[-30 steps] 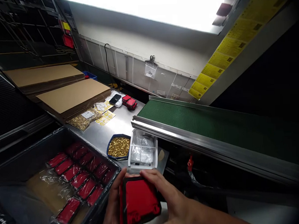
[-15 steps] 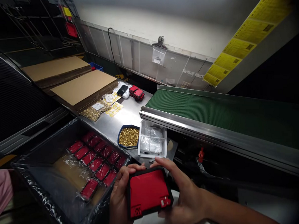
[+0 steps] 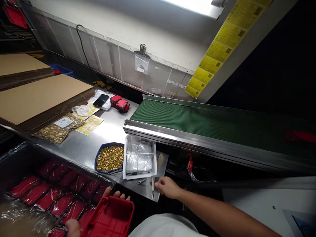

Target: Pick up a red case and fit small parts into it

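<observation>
While left hand (image 3: 73,230) grips 1 red housing (image 3: 107,222), right hand (image 3: 167,187) pinches 1 small tool (image 3: 152,186), 2 trays nearby

The left hand (image 3: 73,228) at the bottom edge shows only fingertips and a thumb; the red plastic shell (image 3: 107,222) it grips covers the rest, and the frame cuts the shell's lower corner. The right hand (image 3: 167,187) hides its fingertips beside a thin tool (image 3: 152,186), too small to identify. A red blur (image 3: 302,137) at far right is unreadable.

No readable text; print on yellow labels (image 3: 223,33) too small to make out.
</observation>
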A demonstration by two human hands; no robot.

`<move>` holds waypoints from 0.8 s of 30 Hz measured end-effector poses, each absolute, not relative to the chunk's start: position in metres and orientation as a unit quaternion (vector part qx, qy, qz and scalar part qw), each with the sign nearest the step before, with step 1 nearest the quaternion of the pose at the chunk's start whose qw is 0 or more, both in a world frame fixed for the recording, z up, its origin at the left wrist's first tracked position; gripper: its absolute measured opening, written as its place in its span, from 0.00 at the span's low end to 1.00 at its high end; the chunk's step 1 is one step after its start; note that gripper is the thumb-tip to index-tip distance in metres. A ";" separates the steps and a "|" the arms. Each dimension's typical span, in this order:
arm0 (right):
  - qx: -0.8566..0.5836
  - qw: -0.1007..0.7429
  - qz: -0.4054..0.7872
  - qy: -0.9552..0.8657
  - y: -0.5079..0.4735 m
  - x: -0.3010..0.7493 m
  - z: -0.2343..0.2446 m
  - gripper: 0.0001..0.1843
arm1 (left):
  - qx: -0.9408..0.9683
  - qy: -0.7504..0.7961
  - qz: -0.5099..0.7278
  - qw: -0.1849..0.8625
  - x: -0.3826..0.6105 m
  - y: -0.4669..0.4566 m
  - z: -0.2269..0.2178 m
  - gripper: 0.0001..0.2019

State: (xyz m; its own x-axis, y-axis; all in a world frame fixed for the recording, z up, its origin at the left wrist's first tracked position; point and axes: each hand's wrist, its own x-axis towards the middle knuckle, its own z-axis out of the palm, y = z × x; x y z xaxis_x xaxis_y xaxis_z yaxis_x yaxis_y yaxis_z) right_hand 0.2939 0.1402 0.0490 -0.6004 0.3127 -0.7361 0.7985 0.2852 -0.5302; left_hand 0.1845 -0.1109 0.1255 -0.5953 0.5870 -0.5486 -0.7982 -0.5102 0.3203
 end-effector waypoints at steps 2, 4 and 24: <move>0.390 0.238 -0.390 0.800 0.157 0.305 0.021 0.15 | -0.248 0.338 0.827 0.374 0.181 -0.111 0.100 0.25; 0.374 0.227 -0.339 0.833 0.160 0.310 0.001 0.11 | -0.298 0.380 0.809 0.337 0.180 -0.111 0.079 0.18; 0.161 0.214 -0.266 0.926 0.098 0.246 -0.023 0.09 | -0.329 0.365 0.820 0.293 0.203 -0.134 0.166 0.33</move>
